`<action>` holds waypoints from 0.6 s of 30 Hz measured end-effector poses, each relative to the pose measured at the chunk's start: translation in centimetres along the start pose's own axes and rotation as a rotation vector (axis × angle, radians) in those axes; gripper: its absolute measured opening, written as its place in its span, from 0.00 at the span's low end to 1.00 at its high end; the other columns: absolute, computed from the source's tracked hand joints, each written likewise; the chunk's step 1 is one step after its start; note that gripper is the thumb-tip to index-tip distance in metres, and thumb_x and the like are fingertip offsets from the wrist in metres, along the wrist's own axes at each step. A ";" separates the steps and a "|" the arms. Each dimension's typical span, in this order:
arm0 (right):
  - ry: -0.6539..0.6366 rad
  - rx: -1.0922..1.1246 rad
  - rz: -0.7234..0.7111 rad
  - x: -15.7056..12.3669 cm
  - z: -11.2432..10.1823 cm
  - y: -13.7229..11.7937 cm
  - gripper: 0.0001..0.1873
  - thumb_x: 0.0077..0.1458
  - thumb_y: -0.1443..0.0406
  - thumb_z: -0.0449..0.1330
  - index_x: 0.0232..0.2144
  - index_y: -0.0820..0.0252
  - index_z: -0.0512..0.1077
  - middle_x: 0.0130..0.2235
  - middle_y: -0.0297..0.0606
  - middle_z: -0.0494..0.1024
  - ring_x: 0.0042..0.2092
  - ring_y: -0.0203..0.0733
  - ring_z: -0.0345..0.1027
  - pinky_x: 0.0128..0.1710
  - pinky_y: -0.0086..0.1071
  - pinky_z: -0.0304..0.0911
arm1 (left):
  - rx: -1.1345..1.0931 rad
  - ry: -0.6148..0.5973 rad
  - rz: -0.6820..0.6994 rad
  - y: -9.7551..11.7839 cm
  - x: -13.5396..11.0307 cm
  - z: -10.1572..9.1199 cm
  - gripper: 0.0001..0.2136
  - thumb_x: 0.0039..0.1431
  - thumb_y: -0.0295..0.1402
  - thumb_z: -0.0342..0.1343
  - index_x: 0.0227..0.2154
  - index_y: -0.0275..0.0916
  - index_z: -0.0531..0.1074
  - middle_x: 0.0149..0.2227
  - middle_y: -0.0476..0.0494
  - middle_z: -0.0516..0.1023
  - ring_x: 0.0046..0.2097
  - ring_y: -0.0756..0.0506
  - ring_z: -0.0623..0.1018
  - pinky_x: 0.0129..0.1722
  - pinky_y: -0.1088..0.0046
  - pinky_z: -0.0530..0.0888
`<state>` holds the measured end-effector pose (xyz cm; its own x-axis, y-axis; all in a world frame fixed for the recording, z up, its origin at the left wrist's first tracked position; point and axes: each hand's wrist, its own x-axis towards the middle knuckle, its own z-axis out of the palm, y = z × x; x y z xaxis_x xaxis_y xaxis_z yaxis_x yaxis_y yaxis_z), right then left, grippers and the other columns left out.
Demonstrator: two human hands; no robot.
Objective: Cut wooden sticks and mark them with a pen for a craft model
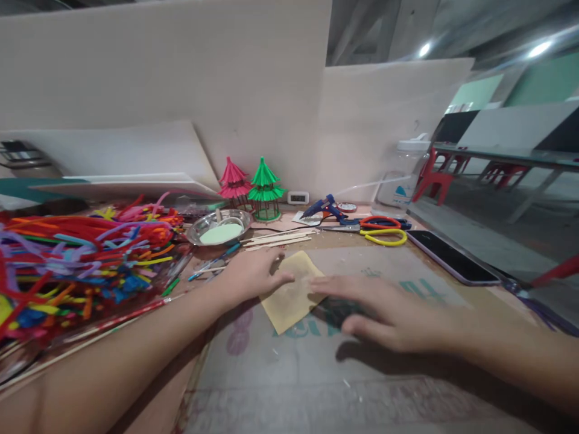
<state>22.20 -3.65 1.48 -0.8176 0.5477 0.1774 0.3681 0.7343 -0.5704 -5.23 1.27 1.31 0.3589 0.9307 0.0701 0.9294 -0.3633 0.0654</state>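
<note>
A tan square of paper (289,295) lies on the cardboard-covered table (316,374). My left hand (253,274) rests on its left edge, fingers flat and stretched over the sheet. From the right, my right hand (384,310) lies flat with fingers stretched out, its fingertips touching the paper's right edge. Neither hand grips anything.
A heap of coloured pipe cleaners (76,259) fills the left. Behind are a metal dish (219,229), wooden sticks (275,238), pink (234,178) and green (265,187) paper pagodas, a blue glue gun (323,208), yellow-orange scissors (382,229) and a phone (452,258). White boards stand behind.
</note>
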 end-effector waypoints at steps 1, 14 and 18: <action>-0.053 0.021 -0.048 0.5 0.4 -0.6 0.34 0.64 0.52 0.58 0.66 0.61 0.63 0.64 0.51 0.70 0.63 0.54 0.65 0.63 0.49 0.61 | 0.006 0.004 -0.006 -0.1 0.2 0.3 0.27 0.62 0.55 0.52 0.56 0.41 0.72 0.55 0.38 0.79 0.54 0.35 0.79 0.50 0.63 0.74; -0.268 0.297 -0.224 1.8 2.3 -5.1 0.28 0.63 0.48 0.57 0.59 0.53 0.73 0.62 0.42 0.73 0.65 0.48 0.63 0.60 0.36 0.62 | 0.028 0.052 -0.048 -1.0 0.4 1.5 0.22 0.67 0.47 0.46 0.55 0.39 0.71 0.56 0.37 0.78 0.55 0.36 0.78 0.51 0.62 0.74; -0.316 0.342 -0.211 1.2 1.3 -4.4 0.27 0.69 0.52 0.48 0.38 0.62 0.80 0.38 0.42 0.83 0.42 0.39 0.76 0.41 0.27 0.68 | -0.019 0.061 -0.025 -0.3 0.0 1.5 0.20 0.66 0.46 0.49 0.52 0.40 0.74 0.54 0.37 0.80 0.53 0.35 0.79 0.49 0.61 0.75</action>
<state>18.99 -6.78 3.16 -0.9719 0.2150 0.0959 0.0580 0.6132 -0.7878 -5.35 1.47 -0.20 0.3293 0.9354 0.1291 0.9359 -0.3414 0.0863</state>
